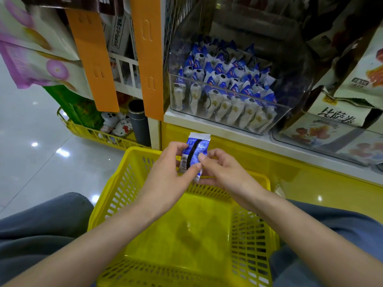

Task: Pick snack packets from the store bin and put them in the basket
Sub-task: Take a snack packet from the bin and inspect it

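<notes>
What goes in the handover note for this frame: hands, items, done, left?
Left hand and right hand: both pinch one blue-and-white snack packet, held over the far rim of the yellow basket.
Basket: between the person's knees, no packets visible inside.
Store bin: on the shelf ahead, full of packets.
Done: one packet is out of the bin.
Left: drop it into the basket, then pick more.

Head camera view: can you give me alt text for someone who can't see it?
The left hand and right hand pinch one blue-and-white foil snack packet above the far rim of a yellow slotted plastic basket, whose floor shows no packets. Behind, a clear plastic shelf bin holds many matching packets.
</notes>
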A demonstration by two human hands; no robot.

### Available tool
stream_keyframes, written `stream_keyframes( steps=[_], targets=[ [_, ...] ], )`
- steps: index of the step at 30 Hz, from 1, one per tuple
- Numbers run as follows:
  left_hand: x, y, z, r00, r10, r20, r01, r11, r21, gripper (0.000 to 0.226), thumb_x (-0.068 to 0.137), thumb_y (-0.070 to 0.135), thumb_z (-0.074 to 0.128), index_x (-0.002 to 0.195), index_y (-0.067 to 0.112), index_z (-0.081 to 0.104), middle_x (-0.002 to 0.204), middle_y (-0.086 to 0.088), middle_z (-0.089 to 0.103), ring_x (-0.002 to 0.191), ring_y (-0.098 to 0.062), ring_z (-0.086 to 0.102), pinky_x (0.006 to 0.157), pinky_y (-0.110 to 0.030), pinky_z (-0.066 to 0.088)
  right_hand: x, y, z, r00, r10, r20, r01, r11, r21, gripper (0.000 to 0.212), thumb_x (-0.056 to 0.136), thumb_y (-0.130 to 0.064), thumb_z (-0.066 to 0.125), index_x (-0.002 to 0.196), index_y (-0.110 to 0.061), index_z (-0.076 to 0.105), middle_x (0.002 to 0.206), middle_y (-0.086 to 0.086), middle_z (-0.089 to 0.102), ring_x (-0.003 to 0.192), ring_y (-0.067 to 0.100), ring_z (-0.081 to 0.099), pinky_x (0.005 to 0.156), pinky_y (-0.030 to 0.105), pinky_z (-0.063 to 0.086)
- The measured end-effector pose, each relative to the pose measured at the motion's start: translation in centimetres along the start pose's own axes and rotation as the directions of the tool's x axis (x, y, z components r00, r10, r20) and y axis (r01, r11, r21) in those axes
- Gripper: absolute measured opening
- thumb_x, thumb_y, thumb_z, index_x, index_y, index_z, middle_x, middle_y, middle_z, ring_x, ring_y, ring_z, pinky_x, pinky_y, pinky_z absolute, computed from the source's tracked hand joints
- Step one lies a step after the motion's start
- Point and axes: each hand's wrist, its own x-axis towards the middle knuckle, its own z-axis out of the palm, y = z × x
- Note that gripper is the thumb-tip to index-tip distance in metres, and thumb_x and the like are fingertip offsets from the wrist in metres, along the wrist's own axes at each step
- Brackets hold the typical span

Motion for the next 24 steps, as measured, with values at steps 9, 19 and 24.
stream_keyframes(
  steps=[9, 19, 24],
  targets=[
    [0.2, -0.3, -0.4, 0.996, 0.058, 0.075, -0.068, 0.989, 0.133, 0.031, 0.094, 0.007, 0.044, 0.12, 0.02, 0.053, 0.096, 0.015, 0.062, 0.069, 0.018, 0.055, 0.057, -0.004, 0.04, 0.2, 0.5, -0.1, 0.994, -0.11, 0.027, 0.111, 0.991, -0.07, 0.017, 0.094, -0.01, 0.047, 0.11, -0.012, 0.044, 0.091, 0.0, 0.063, 0.07, 0.008, 0.062, 0.063, 0.024, 0.055],
    [0.9, -0.4, -1.2, 0.991, 0.115, 0.074, -0.133, 0.924, 0.358, 0.01, 0.095, 0.021, 0.047, 0.099, 0.018, 0.054, 0.055, 0.01, 0.048, 0.049, 0.0, 0.048, 0.045, -0.015, 0.032, 0.1, 1.6, 0.0, 0.983, -0.159, 0.095, 0.178, 0.953, -0.244, 0.016, 0.093, -0.011, 0.05, 0.104, -0.021, 0.043, 0.111, 0.012, 0.062, 0.08, 0.011, 0.063, 0.067, 0.025, 0.055],
    [0.7, 0.1, -1.0, 0.981, -0.037, 0.192, 0.0, 0.982, 0.191, 0.022, 0.091, 0.015, 0.052, 0.11, 0.025, 0.055, 0.09, 0.017, 0.062, 0.074, 0.009, 0.057, 0.063, -0.001, 0.041, 0.4, 2.2, -0.4, 0.987, -0.157, 0.012, 0.156, 0.958, -0.239, 0.017, 0.093, -0.015, 0.051, 0.107, -0.02, 0.043, 0.112, 0.008, 0.062, 0.081, 0.01, 0.064, 0.073, 0.035, 0.056]
  ],
)
